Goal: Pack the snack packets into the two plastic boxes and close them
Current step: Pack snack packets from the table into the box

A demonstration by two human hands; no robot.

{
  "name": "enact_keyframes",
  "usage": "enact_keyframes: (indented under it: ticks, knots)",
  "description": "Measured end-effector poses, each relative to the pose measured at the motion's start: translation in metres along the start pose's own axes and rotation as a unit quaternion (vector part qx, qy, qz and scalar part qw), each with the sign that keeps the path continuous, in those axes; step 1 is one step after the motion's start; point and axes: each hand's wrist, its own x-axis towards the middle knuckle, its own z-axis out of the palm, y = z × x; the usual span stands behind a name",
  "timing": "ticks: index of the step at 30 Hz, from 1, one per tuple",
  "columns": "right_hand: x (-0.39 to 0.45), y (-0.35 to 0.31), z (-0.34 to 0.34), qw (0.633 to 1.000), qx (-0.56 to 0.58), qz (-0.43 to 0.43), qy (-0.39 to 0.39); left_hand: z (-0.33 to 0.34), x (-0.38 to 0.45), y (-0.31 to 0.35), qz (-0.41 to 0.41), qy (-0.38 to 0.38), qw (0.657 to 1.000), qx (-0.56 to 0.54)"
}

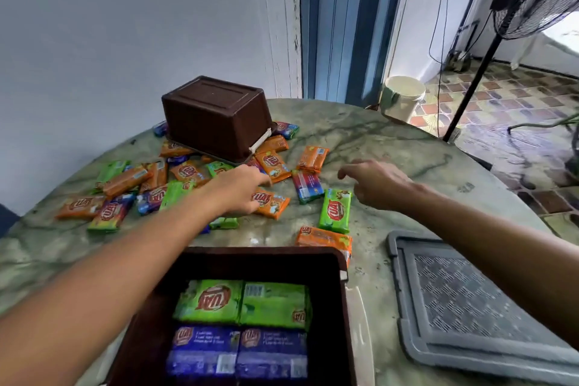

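Note:
An open brown plastic box (pixel 260 250) stands at the table's near edge. It holds two green snack packets (pixel 241 301) and two purple ones (pixel 238 351). A second brown box (pixel 216 116) lies upside down at the back, on top of a pile of loose packets (pixel 175 178). My left hand (pixel 241 191) reaches into that pile and lies over an orange packet (pixel 272 202); its grip is hidden. My right hand (pixel 376 182) hovers above the table with loosely curled fingers and holds nothing. A green packet (pixel 336 210) lies just under it.
Grey lids (pixel 470 301) lie stacked at the near right of the marbled round table (pixel 376 135). An orange packet (pixel 324 238) sits by the open box's far right corner. Beyond the table stand a white bucket (pixel 402 97) and a fan pole (pixel 470 84).

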Motion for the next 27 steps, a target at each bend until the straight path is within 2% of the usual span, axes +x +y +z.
enact_keyframes:
  ticks: [3,6,13,16,19,21,24,27]
  knots:
    - [0.024,0.009,0.037,0.971,-0.175,-0.132,-0.1,0.036,0.048,-0.008,0.029,-0.096,0.987,0.125]
    - [0.036,0.004,0.074,0.939,-0.262,-0.175,-0.137,0.071,0.074,-0.014,0.03,-0.151,0.975,0.163]
    - [0.047,0.004,0.089,0.917,-0.318,-0.221,-0.092,0.094,0.088,-0.014,0.034,-0.122,0.984,0.125]
    - [0.04,0.004,0.074,0.939,-0.287,-0.181,-0.047,0.076,0.082,-0.012,0.046,-0.089,0.993,0.066]
    - [0.027,-0.009,0.038,0.98,-0.174,-0.097,-0.021,0.036,0.055,-0.001,0.053,-0.004,0.999,-0.011]
    - [0.009,-0.028,0.007,0.991,-0.116,-0.068,0.006,0.006,0.021,0.005,0.062,0.044,0.995,-0.06]
    - [-0.046,-0.076,-0.028,0.99,-0.087,-0.096,0.051,-0.021,-0.048,0.01,0.065,0.047,0.992,-0.097]
    - [-0.101,-0.131,-0.029,0.991,-0.055,-0.124,0.001,-0.014,-0.118,0.016,0.068,0.008,0.992,-0.106]
